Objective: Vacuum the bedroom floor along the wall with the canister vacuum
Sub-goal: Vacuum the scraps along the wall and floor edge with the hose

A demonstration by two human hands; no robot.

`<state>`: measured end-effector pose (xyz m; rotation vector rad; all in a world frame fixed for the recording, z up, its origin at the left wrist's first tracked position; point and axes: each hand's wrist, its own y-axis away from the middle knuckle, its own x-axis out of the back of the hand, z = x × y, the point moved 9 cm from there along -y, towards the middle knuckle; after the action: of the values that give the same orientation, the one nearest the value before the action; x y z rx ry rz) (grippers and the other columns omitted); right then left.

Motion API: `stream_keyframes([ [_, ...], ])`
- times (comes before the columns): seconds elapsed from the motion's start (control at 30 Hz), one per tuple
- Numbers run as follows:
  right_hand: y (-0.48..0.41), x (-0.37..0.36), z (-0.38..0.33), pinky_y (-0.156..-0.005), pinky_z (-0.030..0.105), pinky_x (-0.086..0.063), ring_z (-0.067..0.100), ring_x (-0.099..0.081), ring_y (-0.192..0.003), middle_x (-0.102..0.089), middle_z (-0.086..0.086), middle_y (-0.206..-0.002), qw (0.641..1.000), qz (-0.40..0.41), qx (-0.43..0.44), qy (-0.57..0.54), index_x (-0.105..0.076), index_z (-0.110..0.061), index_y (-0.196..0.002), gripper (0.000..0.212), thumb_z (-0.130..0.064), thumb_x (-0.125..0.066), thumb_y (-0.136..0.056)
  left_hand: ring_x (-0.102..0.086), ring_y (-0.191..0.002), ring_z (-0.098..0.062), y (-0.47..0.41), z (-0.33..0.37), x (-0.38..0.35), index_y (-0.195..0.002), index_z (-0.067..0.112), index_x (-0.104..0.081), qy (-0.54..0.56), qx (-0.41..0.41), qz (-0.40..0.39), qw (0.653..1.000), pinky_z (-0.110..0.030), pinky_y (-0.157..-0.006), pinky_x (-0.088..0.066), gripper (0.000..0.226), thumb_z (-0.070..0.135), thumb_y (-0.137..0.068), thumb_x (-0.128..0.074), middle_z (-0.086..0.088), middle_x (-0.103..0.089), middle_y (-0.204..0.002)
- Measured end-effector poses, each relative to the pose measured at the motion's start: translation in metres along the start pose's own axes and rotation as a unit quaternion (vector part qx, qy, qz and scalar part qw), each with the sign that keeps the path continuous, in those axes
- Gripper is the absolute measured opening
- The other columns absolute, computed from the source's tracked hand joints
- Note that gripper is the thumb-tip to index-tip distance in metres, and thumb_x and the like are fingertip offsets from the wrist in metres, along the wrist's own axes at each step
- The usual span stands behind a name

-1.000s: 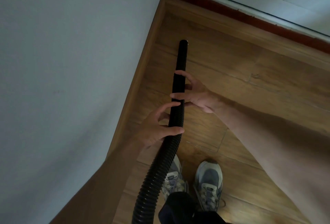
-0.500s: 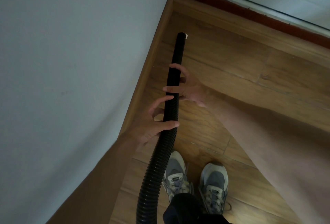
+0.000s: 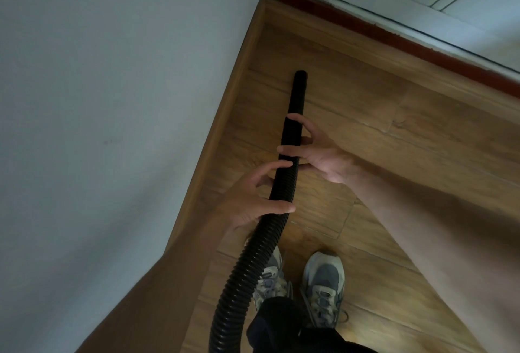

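Observation:
A black vacuum hose rises from the bottom of the view; its ribbed part ends in a smooth tube whose open nozzle tip points at the wooden floor near the wall corner. My left hand grips the ribbed part from the left, thumb over the top. My right hand holds the smooth tube just above it, fingers wrapped around from the right. The canister itself is out of view.
A pale wall with a wooden skirting board runs along the left. A dark red threshold and a white door frame cross the top right. My two grey trainers stand on the floor below the hands.
The nozzle tip has drawn back a little from the corner. Both hands keep their hold on the hose in the same places.

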<state>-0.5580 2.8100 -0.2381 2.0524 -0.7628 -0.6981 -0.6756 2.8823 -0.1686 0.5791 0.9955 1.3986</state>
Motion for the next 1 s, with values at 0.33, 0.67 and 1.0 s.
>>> stream_keyframes([
  [0.33,0.006,-0.036,-0.007,-0.067,0.028,-0.059,0.018,-0.066,-0.103,-0.06,0.006,-0.124,0.998,-0.042,-0.037,-0.003,-0.041,-0.044,-0.141,0.077,-0.012,-0.079,-0.082,-0.068,-0.105,-0.022,0.036,0.004,0.013,-0.13,0.052,-0.051,0.007,0.014,0.02,1.0,-0.036,-0.07,-0.062,0.075,0.011,-0.076,-0.083,0.001,-0.057,-0.125],
  [0.67,-0.007,-0.107,0.001,-0.075,0.034,-0.06,0.023,-0.066,-0.103,-0.059,0.009,-0.126,0.99,-0.116,-0.059,0.046,-0.043,-0.044,-0.14,0.079,-0.013,-0.081,-0.079,-0.068,-0.107,-0.021,0.075,-0.029,0.045,-0.129,0.052,-0.054,0.071,0.017,0.08,0.994,-0.041,-0.073,-0.062,0.075,0.024,-0.067,-0.086,0.0,-0.06,-0.127],
  [1.0,-0.009,-0.099,0.003,-0.072,0.032,-0.06,0.019,-0.065,-0.104,-0.058,0.006,-0.124,0.99,-0.12,-0.048,0.065,-0.044,-0.043,-0.14,0.079,-0.013,-0.083,-0.077,-0.071,-0.099,-0.016,0.065,-0.038,0.037,-0.128,0.049,-0.056,0.11,0.001,0.073,0.991,-0.033,-0.07,-0.059,0.072,0.021,-0.068,-0.084,0.0,-0.061,-0.127],
])
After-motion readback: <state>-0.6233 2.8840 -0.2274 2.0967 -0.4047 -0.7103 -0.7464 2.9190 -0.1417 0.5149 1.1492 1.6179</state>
